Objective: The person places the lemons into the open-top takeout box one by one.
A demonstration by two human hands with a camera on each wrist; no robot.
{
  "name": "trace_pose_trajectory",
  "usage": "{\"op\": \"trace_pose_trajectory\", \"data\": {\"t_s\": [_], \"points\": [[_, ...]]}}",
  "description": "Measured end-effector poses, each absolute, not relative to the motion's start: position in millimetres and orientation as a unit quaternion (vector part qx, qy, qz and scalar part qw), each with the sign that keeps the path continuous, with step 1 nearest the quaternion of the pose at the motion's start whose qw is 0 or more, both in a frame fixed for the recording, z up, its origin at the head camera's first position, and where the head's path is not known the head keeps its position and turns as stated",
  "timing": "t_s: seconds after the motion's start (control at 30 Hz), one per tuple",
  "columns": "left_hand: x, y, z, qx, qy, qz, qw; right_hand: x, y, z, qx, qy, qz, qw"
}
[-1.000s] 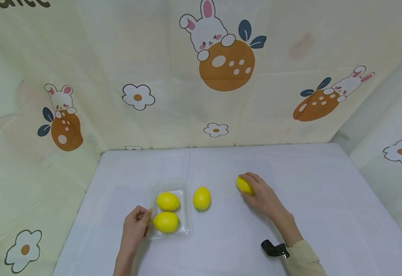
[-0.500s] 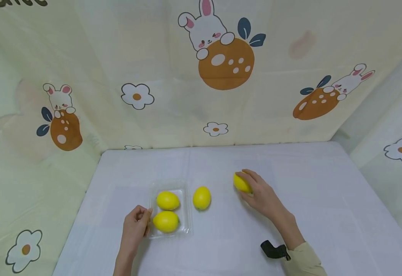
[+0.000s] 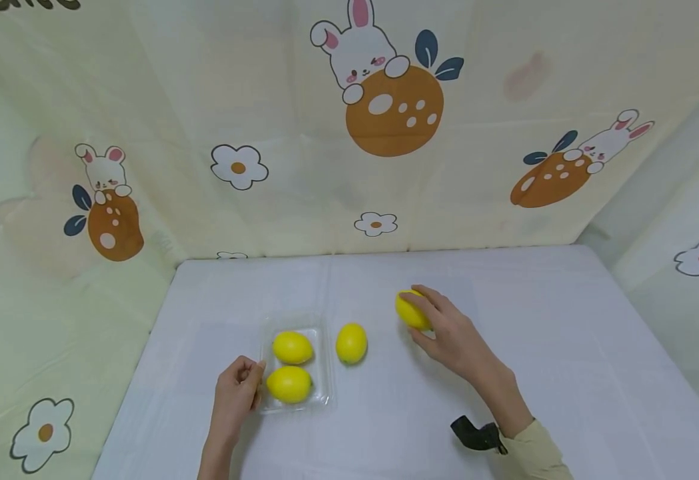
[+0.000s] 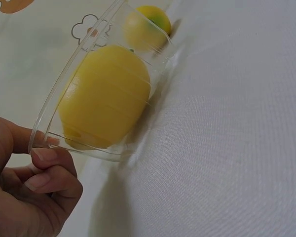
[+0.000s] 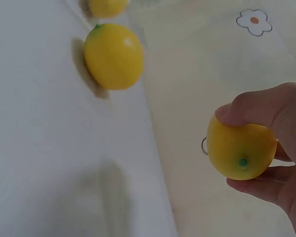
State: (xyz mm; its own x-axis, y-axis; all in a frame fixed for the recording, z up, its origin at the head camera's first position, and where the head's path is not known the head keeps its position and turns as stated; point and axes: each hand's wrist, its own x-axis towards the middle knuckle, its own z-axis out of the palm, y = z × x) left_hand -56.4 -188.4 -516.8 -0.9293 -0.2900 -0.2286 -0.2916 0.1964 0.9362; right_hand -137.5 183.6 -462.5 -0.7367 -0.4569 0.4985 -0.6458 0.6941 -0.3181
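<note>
My right hand (image 3: 445,330) grips a yellow lemon (image 3: 410,311) and holds it just above the white table; in the right wrist view the fingers (image 5: 266,111) curl round that lemon (image 5: 240,150). A clear plastic tray (image 3: 323,360) holds two lemons, one at the back (image 3: 292,347) and one at the front (image 3: 289,385). My left hand (image 3: 238,393) pinches the tray's left front corner (image 4: 42,143), with the front lemon (image 4: 104,96) right beside it. A loose lemon (image 3: 351,343) lies on the table just right of the tray.
The table (image 3: 535,347) is covered in white cloth. A cream curtain with rabbits and flowers (image 3: 385,133) closes off the back and both sides. A black strap (image 3: 474,433) sits at my right wrist.
My right hand has lifted its lemon off the table and carried it a little to the left and away. The left hand and the tray have stayed put.
</note>
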Motion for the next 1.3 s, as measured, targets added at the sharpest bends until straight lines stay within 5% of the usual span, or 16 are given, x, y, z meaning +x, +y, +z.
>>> {"op": "trace_pose_trajectory", "data": {"t_s": [0.77, 1.3], "points": [[-54, -191, -518, -0.187, 0.774, 0.605, -0.004, -133, 102, -422, 0.439, -0.840, 0.271, 0.167], [-55, -191, -518, -0.177, 0.778, 0.603, -0.010, -151, 50, -452, 0.448, -0.843, 0.286, 0.082]]}}
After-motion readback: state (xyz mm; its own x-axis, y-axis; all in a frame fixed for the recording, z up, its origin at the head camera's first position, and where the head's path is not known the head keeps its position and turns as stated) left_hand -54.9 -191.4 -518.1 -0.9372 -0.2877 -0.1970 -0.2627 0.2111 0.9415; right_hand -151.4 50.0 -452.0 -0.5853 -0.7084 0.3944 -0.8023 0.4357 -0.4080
